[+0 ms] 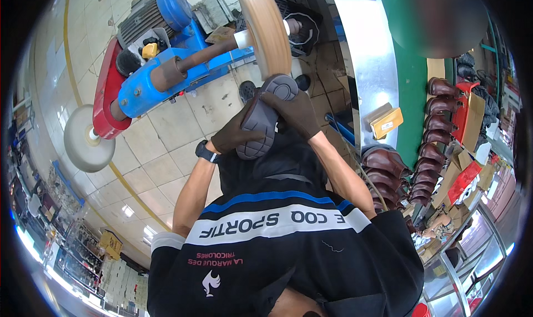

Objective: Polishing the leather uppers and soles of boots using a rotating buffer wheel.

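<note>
While both gloved hands grip it, a shoe (pixel 264 120) is held sole-up just under the tan buffing wheel (pixel 265 31), its heel end at the wheel's lower rim; whether the two actually touch cannot be told from this angle. The left hand (pixel 236 132), in a brown glove, is closed around the toe end and one side of the grey ridged sole. The right hand (pixel 297 112), gloved the same way, wraps the heel end from the other side, fingers curled over the sole's edge. A dark watch (pixel 205 151) sits on the left wrist.

The wheel is mounted on a shaft that runs into a blue polishing machine (pixel 161 67) with a red guard (pixel 105 92) at its far end. Beyond the guard, on the same shaft, sits a pale grey polishing wheel (pixel 86 139). A grey motor (pixel 136 20) sits at the back of the machine, which stands on a tiled floor (pixel 166 145).

To the person's right, a metal-edged bench with a green top (pixel 411 78) runs away from the camera. On it stands a row of dark brown boots (pixel 436 122), with more brown shoes (pixel 386 161) near the person's right elbow. Small cardboard boxes (pixel 386 122) lie on the metal edge. The person wears a black shirt (pixel 277 250) with a blue and white stripe across it.
</note>
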The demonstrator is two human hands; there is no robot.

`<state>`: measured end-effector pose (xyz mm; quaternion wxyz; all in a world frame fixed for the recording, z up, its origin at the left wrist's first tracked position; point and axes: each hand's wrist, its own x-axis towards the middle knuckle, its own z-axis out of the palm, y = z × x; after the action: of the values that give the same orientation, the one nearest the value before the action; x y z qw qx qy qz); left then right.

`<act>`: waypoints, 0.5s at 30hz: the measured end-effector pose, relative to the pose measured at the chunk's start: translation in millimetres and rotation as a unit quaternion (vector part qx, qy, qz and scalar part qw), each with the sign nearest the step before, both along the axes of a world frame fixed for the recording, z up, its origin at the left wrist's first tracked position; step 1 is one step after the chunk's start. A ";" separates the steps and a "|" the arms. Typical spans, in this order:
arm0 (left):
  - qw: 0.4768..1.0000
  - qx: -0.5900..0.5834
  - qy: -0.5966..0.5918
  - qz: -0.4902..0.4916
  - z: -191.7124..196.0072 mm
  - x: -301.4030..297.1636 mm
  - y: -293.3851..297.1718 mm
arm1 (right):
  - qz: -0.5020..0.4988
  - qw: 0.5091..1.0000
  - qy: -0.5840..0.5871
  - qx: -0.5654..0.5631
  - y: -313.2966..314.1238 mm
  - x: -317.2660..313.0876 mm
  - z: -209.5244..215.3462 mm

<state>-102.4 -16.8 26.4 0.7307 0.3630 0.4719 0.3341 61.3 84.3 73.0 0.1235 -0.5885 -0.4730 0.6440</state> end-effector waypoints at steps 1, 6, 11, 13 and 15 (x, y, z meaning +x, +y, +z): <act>1.000 0.000 -0.001 -0.001 1.4 2.3 -0.6 | 0.019 1.000 -0.002 0.000 2.7 -0.3 3.3; 0.998 -0.009 -0.021 0.057 -6.5 16.7 -12.7 | 0.072 0.997 -0.011 0.001 6.4 0.6 -4.3; 0.994 -0.017 -0.051 0.094 -10.7 31.1 -16.9 | 0.120 0.988 -0.023 0.098 11.4 3.6 -13.0; 0.994 -0.020 -0.055 0.098 -15.3 37.4 -19.8 | 0.125 0.987 -0.028 0.096 11.9 3.3 -12.9; 0.989 -0.010 -0.059 0.135 -23.0 45.7 -25.2 | 0.127 0.987 -0.034 0.094 15.2 2.1 -11.0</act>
<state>-56.7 -42.0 3.4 0.7089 0.2680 0.4762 0.4459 63.5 99.5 62.0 0.0793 -0.5304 -0.6065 0.5870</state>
